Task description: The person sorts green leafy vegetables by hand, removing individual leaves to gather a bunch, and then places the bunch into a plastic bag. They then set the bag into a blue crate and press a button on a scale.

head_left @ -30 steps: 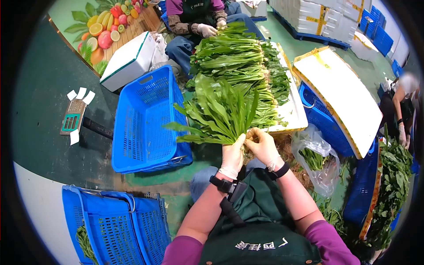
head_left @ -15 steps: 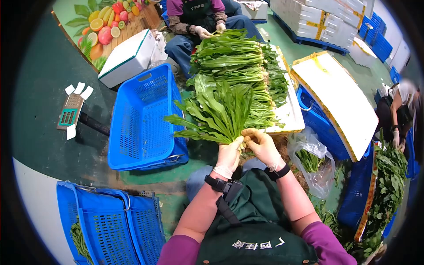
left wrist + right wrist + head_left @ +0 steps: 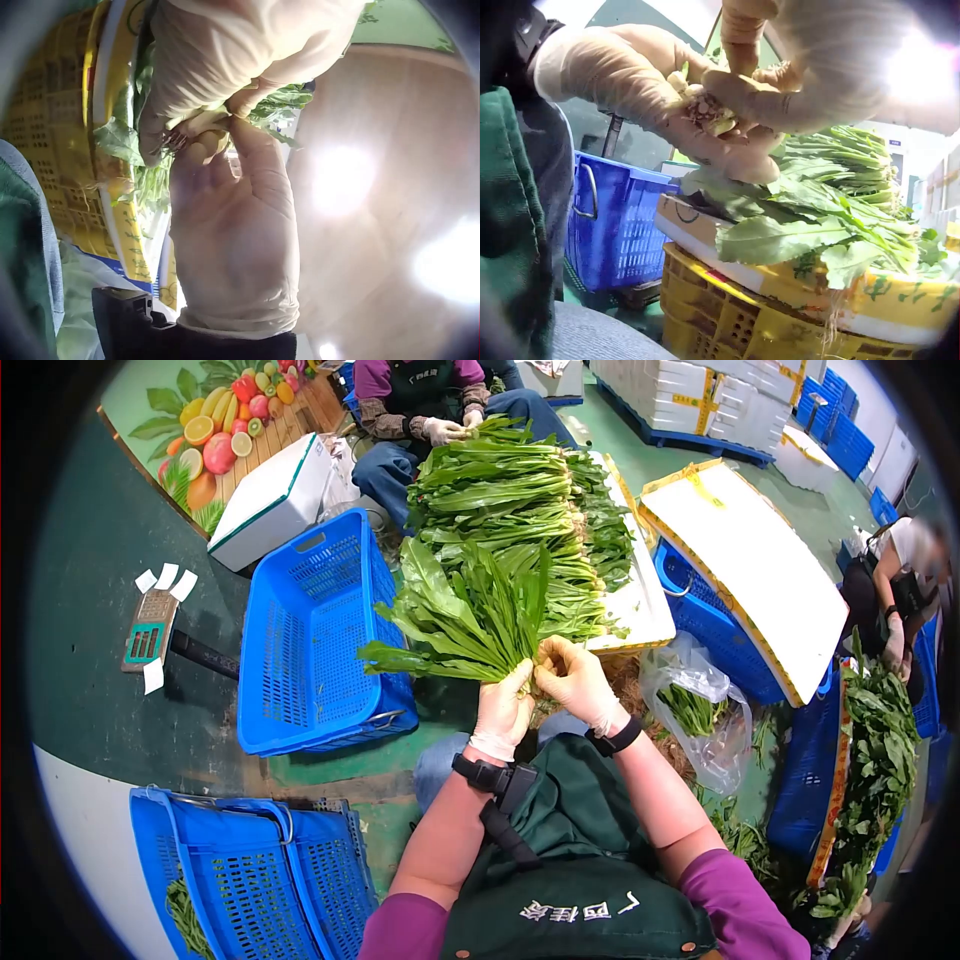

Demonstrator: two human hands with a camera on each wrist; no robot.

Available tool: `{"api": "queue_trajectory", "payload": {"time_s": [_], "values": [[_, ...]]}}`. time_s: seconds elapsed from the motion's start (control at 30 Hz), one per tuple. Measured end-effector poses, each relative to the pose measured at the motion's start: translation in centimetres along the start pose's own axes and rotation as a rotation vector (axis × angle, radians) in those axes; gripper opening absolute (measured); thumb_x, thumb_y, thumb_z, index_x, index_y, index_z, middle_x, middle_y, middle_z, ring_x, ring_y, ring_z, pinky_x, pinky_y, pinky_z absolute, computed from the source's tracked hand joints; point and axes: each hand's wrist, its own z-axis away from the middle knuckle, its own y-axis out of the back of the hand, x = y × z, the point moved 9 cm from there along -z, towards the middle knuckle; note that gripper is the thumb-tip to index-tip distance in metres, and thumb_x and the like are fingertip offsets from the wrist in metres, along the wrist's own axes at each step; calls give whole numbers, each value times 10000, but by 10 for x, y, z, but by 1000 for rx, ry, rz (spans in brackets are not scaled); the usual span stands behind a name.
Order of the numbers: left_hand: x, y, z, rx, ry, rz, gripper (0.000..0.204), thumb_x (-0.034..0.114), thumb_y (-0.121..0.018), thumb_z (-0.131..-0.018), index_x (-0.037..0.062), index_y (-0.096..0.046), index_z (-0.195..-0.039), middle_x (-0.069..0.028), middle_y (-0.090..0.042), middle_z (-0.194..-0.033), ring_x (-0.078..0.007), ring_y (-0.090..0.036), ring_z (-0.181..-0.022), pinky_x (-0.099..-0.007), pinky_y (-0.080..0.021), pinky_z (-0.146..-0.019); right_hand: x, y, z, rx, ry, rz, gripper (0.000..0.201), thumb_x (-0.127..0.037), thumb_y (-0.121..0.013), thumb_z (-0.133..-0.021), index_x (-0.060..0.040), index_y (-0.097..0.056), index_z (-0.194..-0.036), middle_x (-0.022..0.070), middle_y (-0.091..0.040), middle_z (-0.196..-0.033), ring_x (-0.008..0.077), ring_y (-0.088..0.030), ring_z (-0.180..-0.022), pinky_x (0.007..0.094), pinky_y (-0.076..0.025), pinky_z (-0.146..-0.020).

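Observation:
A fanned bunch of long green leaves [image 3: 470,605] is gripped at its stem base by the gloved left hand [image 3: 503,712]. Beside it, the gloved right hand [image 3: 580,685] pinches at the same stem ends with thumb and fingers. In the left wrist view, pale stem ends with dark reddish roots [image 3: 180,136] lie between the left hand [image 3: 247,45] and the right hand [image 3: 234,232]. The right wrist view has the cut ends [image 3: 706,112] across the left hand's fingers, with the right hand [image 3: 840,71] over them. Leafy bundles [image 3: 500,485] lie in rows beyond the hands.
An empty blue crate [image 3: 300,650] stands at left, near a scale [image 3: 148,635]. Folded blue crates [image 3: 245,870] are lower left. At right are a white foam lid [image 3: 750,565], a plastic bag of greens [image 3: 700,710] and leafy piles [image 3: 875,760]. Another person sits opposite.
The head view has shifted slightly, moving the scene about in the frame. Both hands stay together at the stem base, with only small finger movements. The held bunch remains fanned to the left.

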Motion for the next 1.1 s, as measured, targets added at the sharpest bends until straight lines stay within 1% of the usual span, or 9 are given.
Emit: {"api": "queue_trajectory", "payload": {"time_s": [0.17, 0.23, 0.33, 0.5, 0.73, 0.9, 0.93, 1.03, 1.1], "values": [[5, 1, 2, 75, -103, 1, 357, -43, -541, -953, 15, -516, -1305, -110, -611, -1214, -244, -627, -1079, -411, -518, -972, -6, 1, 11, 294, 62, 61, 176, -63, -689, -813, -23, -625, -972, 55, -566, -729, 113, -512, -639, 273, -479, -615], [5, 7, 1, 116, -74, 21, 343, -53, -544, -946, 7, -527, -1283, -115, -622, -1171, -242, -638, -1047, -395, -534, -941, 3, -6, 12, 288, 95, 38, 180, -43, -675, -813, -28, -633, -987, 70, -578, -772, 140, -534, -649, 282, -485, -624], [11, 16, -2, 120, -146, -46, 331, -51, -553, -941, 12, -537, -1266, -106, -631, -1133, -234, -645, -1012, -377, -546, -898, -24, -8, 21, 178, 315, 195, 218, 10, -631, -810, -45, -655, -1020, 106, -600, -886, 235, -605, -719, 314, -504, -664], [12, 18, -2, 169, -169, -62, 334, -72, -553, -930, 24, -548, -1249, -81, -632, -1126, -211, -642, -970, -353, -544, -850, -38, -17, 21, -33, 330, 660, 177, -146, -699, -824, -47, -609, -939, 142, -602, -897, 346, -630, -835, 421, -524, -713], [26, 20, 2, 231, -288, -79, 232, -35, -573, -938, 37, -589, -1158, -77, -645, -997, -190, -635, -844, -316, -537, -723, -8, -33, 17, -107, 259, 909, 174, -246, -639, -888, -79, -620, -842, 133, -623, -754, 340, -647, -719, 431, -523, -652], [25, 20, 3, 197, -290, -179, 165, 37, -619, -945, 28, -613, -1110, -64, -661, -941, -157, -625, -760, -273, -490, -618, 24, 2, 33, -32, -19, 832, 294, -373, -665, -859, -81, -658, -897, 125, -676, -871, 343, -669, -816, 471, -528, -748], [26, 22, 3, 224, -317, -251, 161, 46, -630, -942, 27, -621, -1102, -63, -669, -944, -150, -623, -749, -270, -488, -615, 4, 16, 35, 55, 25, 919, 252, -314, -705, -851, -76, -654, -915, 119, -668, -911, 308, -660, -789, 419, -530, -729], [19, 22, 0, 189, -257, -337, 170, 56, -646, -937, 16, -641, -1102, -67, -687, -964, -139, -633, -758, -263, -489, -628, -57, 56, 27, 366, 261, 288, 150, -83, -735, -825, -56, -679, -962, 105, -645, -879, 251, -618, -724, 326, -512, -685], [13, 17, 0, 166, -201, -391, 180, 53, -645, -941, 11, -650, -1115, -60, -691, -997, -135, -644, -802, -261, -505, -673, -102, 65, 20, 440, 427, 272, 206, -42, -733, -807, -71, -698, -1008, 88, -652, -903, 262, -620, -772, 336, -513, -718]]}}
